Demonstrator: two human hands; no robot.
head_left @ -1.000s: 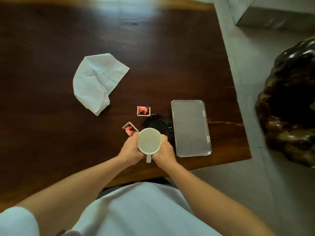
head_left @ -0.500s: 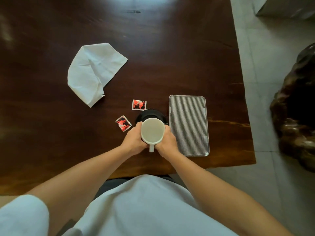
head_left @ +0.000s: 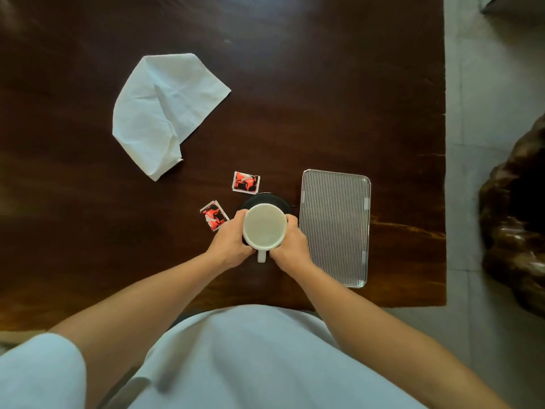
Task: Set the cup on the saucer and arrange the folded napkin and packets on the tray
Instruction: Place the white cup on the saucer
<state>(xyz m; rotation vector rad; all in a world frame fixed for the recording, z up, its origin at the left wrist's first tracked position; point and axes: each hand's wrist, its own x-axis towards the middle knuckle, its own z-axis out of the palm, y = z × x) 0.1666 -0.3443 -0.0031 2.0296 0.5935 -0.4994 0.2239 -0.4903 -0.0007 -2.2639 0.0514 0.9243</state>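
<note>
Both hands, left hand [head_left: 233, 240] and right hand [head_left: 290, 246], clasp cup [head_left: 264, 225] over saucer [head_left: 267, 199].

You're seeing dim, soft light with a pale sheen on the dark table [head_left: 295, 39] toward 12 o'clock. Wide-angle bending curves the edges. The shirt [head_left: 250, 364] at 6 o'clock is soft; shadows under the napkin [head_left: 165, 110] are faint.

So the cup [head_left: 264, 226] sits over the saucer [head_left: 267, 199], a hand on each side. Tray [head_left: 335, 227] just right of that. Two packets [head_left: 246, 182] [head_left: 214, 215] just left, napkin [head_left: 164, 112] farther back-left on the table [head_left: 324, 84].
</note>
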